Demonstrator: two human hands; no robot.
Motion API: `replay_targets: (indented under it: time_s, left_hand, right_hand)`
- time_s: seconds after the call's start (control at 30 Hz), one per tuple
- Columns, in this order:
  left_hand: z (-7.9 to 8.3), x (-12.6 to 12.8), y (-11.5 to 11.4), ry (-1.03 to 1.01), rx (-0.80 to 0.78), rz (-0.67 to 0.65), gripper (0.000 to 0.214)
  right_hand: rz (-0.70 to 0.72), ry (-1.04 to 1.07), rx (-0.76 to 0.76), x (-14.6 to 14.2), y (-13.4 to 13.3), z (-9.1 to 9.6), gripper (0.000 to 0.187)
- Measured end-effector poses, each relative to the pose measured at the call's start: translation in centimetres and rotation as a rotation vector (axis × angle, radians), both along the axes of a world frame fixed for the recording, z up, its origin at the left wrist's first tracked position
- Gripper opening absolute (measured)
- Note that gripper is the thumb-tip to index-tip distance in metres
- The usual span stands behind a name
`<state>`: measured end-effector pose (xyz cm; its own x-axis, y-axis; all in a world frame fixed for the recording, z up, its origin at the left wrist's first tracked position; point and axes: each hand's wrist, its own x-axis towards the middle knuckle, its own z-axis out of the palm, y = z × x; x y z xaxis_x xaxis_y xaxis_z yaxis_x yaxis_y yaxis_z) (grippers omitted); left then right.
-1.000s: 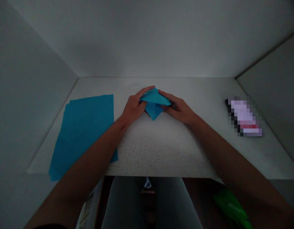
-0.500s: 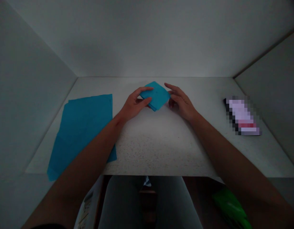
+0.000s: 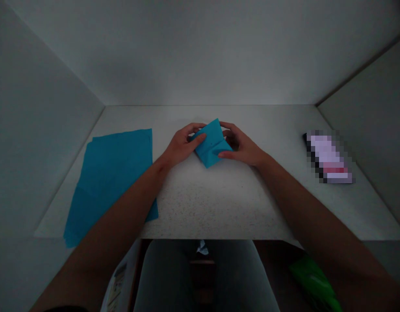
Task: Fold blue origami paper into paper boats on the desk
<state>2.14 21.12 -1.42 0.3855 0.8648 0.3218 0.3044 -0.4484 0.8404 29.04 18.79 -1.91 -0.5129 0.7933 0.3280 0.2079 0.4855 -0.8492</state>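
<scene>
**Dim corner table, blue folded paper between two hands**

Grey-white wall at twelve o'clock, and we're looking down on the speckled top, where the folded paper sits just twelve-ward of centre. At its nine o'clock side we have our left hand, pinching: thumb flat on the paper, fingers round the far edge. Across at three, our right hand lays its thumb over the near flap, fingers curled by the far side; how firmly it grips, we can't tell.

Now the danger! A crease crosses the paper and that flap, towards four o'clock, looks partly lifted, so uneven thumbs could skew the fold, and a sharp tug might tear a corner. Watch our left forearm too, crossing the blue sheets out at eight: one careless sweep could drag them askew. A phone, screen blurred, lies well apart at three.
</scene>
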Motion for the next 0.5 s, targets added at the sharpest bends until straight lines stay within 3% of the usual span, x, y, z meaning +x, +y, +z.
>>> replay_targets:
  time_s: [0.1, 0.17, 0.37, 0.5]
  left_hand:
    - [-0.3, -0.1, 0.6, -0.027, -0.014, 0.066, 0.043]
    - [-0.4, -0.1, 0.6, -0.066, -0.046, 0.061, 0.042]
    - [-0.1, 0.3, -0.3, -0.106, -0.178, -0.156, 0.038]
    - [0.2, 0.1, -0.5, -0.083, -0.208, -0.188, 0.029]
  right_hand:
    - [0.043, 0.014, 0.006, 0.0, -0.1, 0.2, 0.121]
    - [0.015, 0.024, 0.018, 0.0, -0.1, 0.1, 0.118]
    - [-0.212, -0.050, 0.124, 0.1, 0.0, 0.4, 0.067]
    - [-0.257, -0.096, 0.205, 0.2, -0.3, 1.1, 0.043]
